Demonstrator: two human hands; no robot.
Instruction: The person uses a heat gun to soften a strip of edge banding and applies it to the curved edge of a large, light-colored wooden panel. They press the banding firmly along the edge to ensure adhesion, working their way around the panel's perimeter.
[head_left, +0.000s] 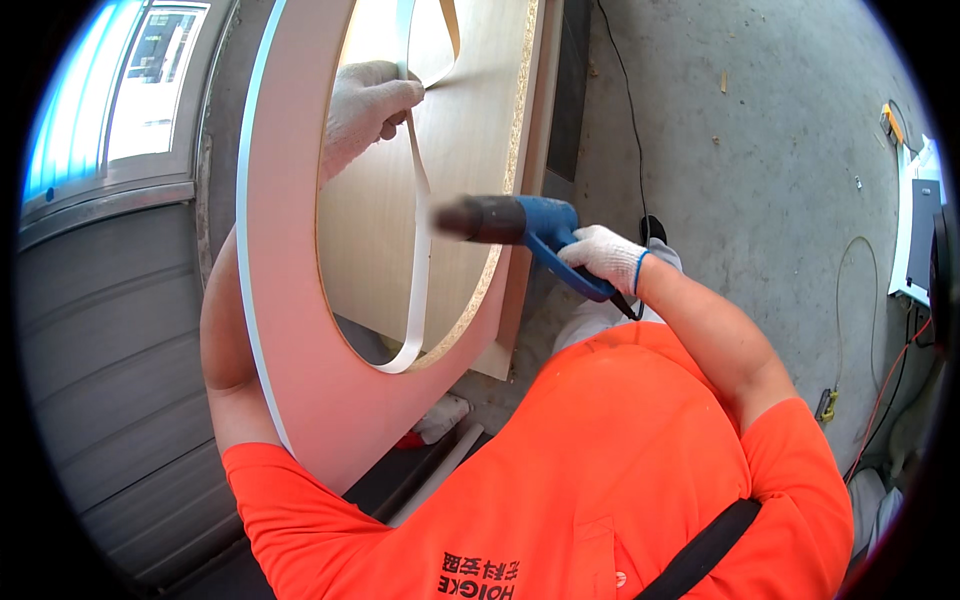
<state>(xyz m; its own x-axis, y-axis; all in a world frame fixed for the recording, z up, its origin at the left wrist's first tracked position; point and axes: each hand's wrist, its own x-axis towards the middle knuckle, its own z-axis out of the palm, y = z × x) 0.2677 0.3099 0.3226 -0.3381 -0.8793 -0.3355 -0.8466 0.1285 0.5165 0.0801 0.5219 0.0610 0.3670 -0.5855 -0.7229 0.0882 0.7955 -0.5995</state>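
Note:
A pale board with a large oval cutout stands in front of me, its raw chipboard edge showing along the right of the opening. My left arm passes behind the board, and my gloved left hand appears inside the cutout, fingers closed on a thin white edge-banding strip. From that hand the strip loops upward and also hangs down to the bottom of the opening, where it meets the cut edge. In my gloved right hand is a blue heat gun, gripped by its handle. Its dark nozzle points left at the strip, close to it.
Beyond the cutout lies a light wood-coloured panel. A black cord crosses the concrete floor on the right. Equipment with cables stands at the far right. A grey ribbed wall and a window are on the left.

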